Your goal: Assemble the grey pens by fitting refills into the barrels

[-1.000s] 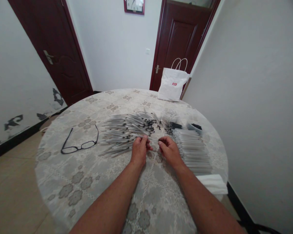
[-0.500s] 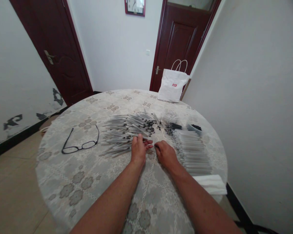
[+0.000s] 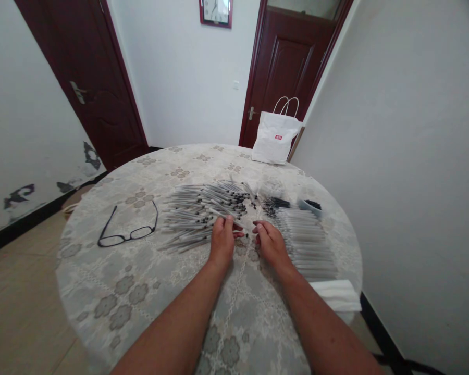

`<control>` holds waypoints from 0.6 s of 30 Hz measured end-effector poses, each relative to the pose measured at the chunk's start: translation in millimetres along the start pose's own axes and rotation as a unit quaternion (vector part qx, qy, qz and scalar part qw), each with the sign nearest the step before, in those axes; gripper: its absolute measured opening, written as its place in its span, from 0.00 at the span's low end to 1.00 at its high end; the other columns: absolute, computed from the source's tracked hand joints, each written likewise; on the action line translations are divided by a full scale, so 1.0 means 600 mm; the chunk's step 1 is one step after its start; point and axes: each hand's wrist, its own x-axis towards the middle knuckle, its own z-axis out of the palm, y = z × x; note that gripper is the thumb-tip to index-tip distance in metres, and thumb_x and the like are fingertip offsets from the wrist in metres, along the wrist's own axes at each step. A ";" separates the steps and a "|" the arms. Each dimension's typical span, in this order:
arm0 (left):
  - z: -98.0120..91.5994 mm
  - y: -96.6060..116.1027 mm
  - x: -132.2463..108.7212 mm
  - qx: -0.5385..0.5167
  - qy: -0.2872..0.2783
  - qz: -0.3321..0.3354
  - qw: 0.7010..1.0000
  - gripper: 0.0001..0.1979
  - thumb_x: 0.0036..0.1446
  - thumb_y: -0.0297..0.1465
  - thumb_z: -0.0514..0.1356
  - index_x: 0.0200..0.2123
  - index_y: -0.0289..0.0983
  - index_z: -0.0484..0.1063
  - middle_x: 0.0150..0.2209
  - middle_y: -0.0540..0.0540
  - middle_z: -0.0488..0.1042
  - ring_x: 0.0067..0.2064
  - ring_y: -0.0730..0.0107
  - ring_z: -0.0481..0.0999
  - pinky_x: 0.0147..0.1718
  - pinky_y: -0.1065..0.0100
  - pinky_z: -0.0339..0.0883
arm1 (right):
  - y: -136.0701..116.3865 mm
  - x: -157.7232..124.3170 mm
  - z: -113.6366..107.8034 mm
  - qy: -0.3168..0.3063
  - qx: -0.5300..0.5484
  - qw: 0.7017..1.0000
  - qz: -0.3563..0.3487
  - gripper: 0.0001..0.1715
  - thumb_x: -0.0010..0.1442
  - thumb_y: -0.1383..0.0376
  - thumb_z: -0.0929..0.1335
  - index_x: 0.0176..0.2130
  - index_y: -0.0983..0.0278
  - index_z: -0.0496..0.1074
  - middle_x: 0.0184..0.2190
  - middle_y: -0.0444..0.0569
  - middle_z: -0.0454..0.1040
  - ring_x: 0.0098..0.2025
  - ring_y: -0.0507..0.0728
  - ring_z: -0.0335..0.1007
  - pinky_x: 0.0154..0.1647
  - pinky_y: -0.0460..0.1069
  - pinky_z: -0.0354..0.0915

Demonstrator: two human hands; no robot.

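Observation:
My left hand (image 3: 222, 242) is closed on a slim pale pen barrel (image 3: 216, 212), which slants between thumb and fingers; the hand hides part of it. Just off its fingertips shows a small black piece (image 3: 246, 236); whether it touches them I cannot tell. Facing it, a short gap away, my right hand (image 3: 272, 245) has its thumb and forefinger apart, with nothing visible between them. Behind and left of my left hand spreads a loose pile of grey pen barrels with black ends (image 3: 191, 208). Beside my right hand lies a stack of pale translucent tubes (image 3: 308, 242).
Small black parts (image 3: 275, 204) lie behind the stack, near a bowl (image 3: 310, 206) holding more black pieces and a clear plastic bag (image 3: 271, 186). Eyeglasses (image 3: 131, 234) rest at left, a folded white cloth (image 3: 336, 295) at right. A white paper bag (image 3: 277, 136) stands at the table's far edge.
My right hand has drawn slightly right, away from my left, and its pinched fingers have parted. The small black piece now shows between the hands.

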 end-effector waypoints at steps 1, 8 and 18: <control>0.000 0.003 -0.004 0.039 -0.020 0.015 0.999 0.18 0.61 0.48 0.60 0.34 0.38 0.70 0.29 0.48 0.75 0.29 0.66 0.77 0.27 0.67 0.73 | 0.000 0.000 0.002 -0.011 0.065 0.997 0.037 0.25 0.70 0.51 0.60 0.49 0.63 0.76 0.35 0.50 0.78 0.28 0.54 0.72 0.27 0.48 0.67; 0.004 0.021 -0.020 0.153 -0.081 0.082 0.981 0.15 0.62 0.45 0.61 0.34 0.39 0.73 0.29 0.48 0.77 0.28 0.67 0.76 0.29 0.68 0.69 | -0.011 -0.003 0.013 -0.087 0.246 0.957 0.124 0.29 0.64 0.43 0.65 0.42 0.65 0.75 0.25 0.43 0.70 0.19 0.48 0.60 0.15 0.42 0.52; -0.011 0.006 0.010 0.072 0.009 0.035 0.997 0.19 0.62 0.49 0.58 0.32 0.39 0.71 0.24 0.51 0.71 0.24 0.70 0.71 0.24 0.71 0.66 | -0.042 -0.007 -0.008 -0.205 0.117 0.971 0.044 0.17 0.64 0.57 0.67 0.48 0.63 0.77 0.25 0.41 0.71 0.23 0.49 0.62 0.23 0.42 0.57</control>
